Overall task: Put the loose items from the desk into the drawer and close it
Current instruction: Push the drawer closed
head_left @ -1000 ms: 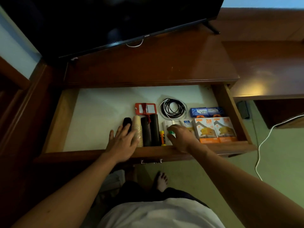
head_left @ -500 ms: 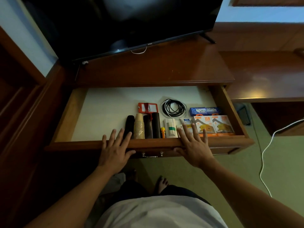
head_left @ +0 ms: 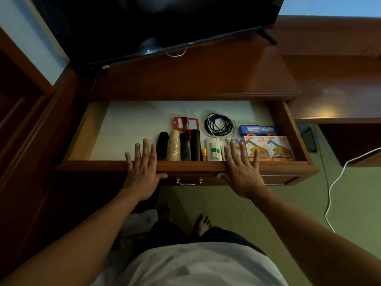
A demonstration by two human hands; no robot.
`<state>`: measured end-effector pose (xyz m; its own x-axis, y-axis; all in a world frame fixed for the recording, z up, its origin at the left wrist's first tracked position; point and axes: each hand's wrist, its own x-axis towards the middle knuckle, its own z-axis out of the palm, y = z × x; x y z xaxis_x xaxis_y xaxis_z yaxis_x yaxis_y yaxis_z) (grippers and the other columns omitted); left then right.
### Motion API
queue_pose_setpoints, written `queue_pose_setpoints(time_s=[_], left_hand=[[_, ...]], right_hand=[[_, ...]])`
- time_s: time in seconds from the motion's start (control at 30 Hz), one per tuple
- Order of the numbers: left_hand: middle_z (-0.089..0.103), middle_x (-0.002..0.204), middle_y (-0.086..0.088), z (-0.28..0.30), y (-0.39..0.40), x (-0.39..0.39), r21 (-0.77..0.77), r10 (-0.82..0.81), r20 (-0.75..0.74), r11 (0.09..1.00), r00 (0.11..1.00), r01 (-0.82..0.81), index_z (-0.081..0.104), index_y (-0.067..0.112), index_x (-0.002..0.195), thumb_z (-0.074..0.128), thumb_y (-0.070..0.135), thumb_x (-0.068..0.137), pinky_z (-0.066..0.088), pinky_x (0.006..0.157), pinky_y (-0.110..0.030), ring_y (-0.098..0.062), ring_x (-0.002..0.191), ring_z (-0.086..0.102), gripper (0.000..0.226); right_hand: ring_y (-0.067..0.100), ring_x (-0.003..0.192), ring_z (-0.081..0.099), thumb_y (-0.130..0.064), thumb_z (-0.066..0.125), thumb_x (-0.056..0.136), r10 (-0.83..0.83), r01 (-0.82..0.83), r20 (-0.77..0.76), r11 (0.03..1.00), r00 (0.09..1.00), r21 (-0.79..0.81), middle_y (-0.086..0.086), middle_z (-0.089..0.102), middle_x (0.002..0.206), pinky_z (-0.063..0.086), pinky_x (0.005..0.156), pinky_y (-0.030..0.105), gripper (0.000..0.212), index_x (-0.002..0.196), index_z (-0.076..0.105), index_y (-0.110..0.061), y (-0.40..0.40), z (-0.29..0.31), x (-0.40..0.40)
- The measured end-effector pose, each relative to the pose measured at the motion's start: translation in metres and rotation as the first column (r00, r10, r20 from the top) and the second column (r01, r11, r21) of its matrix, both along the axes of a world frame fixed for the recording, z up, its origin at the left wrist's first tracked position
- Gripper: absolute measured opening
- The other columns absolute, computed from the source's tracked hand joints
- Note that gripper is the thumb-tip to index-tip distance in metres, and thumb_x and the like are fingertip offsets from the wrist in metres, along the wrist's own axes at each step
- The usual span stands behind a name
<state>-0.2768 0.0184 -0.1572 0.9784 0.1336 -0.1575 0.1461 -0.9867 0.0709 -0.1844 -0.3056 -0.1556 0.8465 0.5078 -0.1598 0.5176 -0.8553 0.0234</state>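
Standing open beneath the desk top (head_left: pixel 195 79), the drawer (head_left: pixel 185 166) runs long from left to right, and its front rail lies straight across under both palms, so the coming push has to go directly away from the body, toward the television (head_left: pixel 144 23). Both hands are equally near: the left hand (head_left: pixel 142 172) presses the rail left of the small metal handle (head_left: pixel 186 182), the right hand (head_left: pixel 243 174) right of it, each with fingers straight and spread over the rail's top and thumb tucked below. Inside, just behind the rail, the items lie in a row on the right half: two orange boxes (head_left: pixel 269 148), a blue packet (head_left: pixel 258 130), a coiled cable (head_left: pixel 218 124), a stack of paper cups (head_left: pixel 173 146), a red tag (head_left: pixel 185 124). Compared with a second ago, both hands have left the items and come back to the rail, and I judge the drawer not yet noticeably closed
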Motion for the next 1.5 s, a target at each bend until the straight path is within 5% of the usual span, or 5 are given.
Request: queue_pose_setpoints(time_s=[0.3, 0.67, 1.03, 1.33, 1.5], left_hand=[[-0.049, 0.150, -0.011, 0.020, 0.008, 0.084, -0.090, 0.013, -0.149, 0.996, 0.989, -0.026, -0.037, 0.015, 0.147, 0.048, 0.058, 0.096, -0.018, 0.118, -0.058, -0.034, 0.144, -0.036, 0.108], [-0.047, 0.152, -0.010, 0.032, 0.040, 0.188, 0.009, -0.043, -0.194, 0.999, 0.980, 0.045, -0.035, 0.013, 0.148, 0.051, 0.059, 0.095, -0.019, 0.119, -0.052, -0.030, 0.144, -0.036, 0.111], [-0.027, 0.163, -0.011, 0.035, 0.058, 0.257, 0.170, -0.060, -0.012, 0.983, 0.998, 0.061, -0.019, 0.011, 0.155, 0.055, 0.065, 0.089, -0.012, 0.121, -0.051, -0.031, 0.151, -0.022, 0.113], [0.010, 0.168, -0.009, 0.020, 0.056, 0.276, 0.085, 0.011, 0.197, 0.996, 0.980, -0.029, 0.013, 0.019, 0.159, 0.072, 0.044, 0.085, 0.011, 0.122, -0.054, -0.034, 0.153, 0.010, 0.098], [0.009, 0.168, -0.009, 0.018, 0.054, 0.278, 0.093, 0.034, 0.200, 0.994, 0.979, -0.054, 0.012, 0.019, 0.159, 0.072, 0.042, 0.085, 0.010, 0.122, -0.053, -0.034, 0.153, 0.009, 0.099]], right_hand=[[0.037, 0.144, -0.034, -0.079, 0.028, 0.089, -0.103, 0.107, -0.091, 0.993, 0.991, 0.042, 0.011, -0.037, 0.157, -0.022, 0.106, 0.065, 0.104, 0.156, -0.021, -0.016, 0.025, 0.011, 0.083], [0.037, 0.145, -0.032, -0.071, 0.042, 0.090, -0.088, 0.089, -0.054, 0.996, 0.995, 0.029, 0.016, -0.038, 0.156, -0.015, 0.111, 0.069, 0.111, 0.152, -0.026, -0.008, 0.063, 0.016, 0.176], [0.033, 0.150, -0.023, -0.068, 0.062, 0.082, -0.019, 0.019, 0.060, 1.000, 0.998, -0.002, 0.012, -0.024, 0.164, -0.011, 0.116, 0.065, 0.121, 0.158, -0.012, -0.011, 0.088, 0.029, 0.253], [0.028, 0.154, -0.001, -0.052, 0.062, 0.090, -0.126, 0.101, 0.129, 0.979, 0.984, 0.180, 0.002, 0.002, 0.169, 0.003, 0.122, 0.054, 0.095, 0.161, 0.005, -0.022, 0.099, 0.018, 0.264], [0.029, 0.154, -0.002, -0.050, 0.059, 0.092, -0.138, 0.109, 0.141, 0.975, 0.980, 0.195, 0.001, 0.001, 0.168, 0.002, 0.122, 0.054, 0.092, 0.161, 0.003, -0.023, 0.101, 0.019, 0.263]])
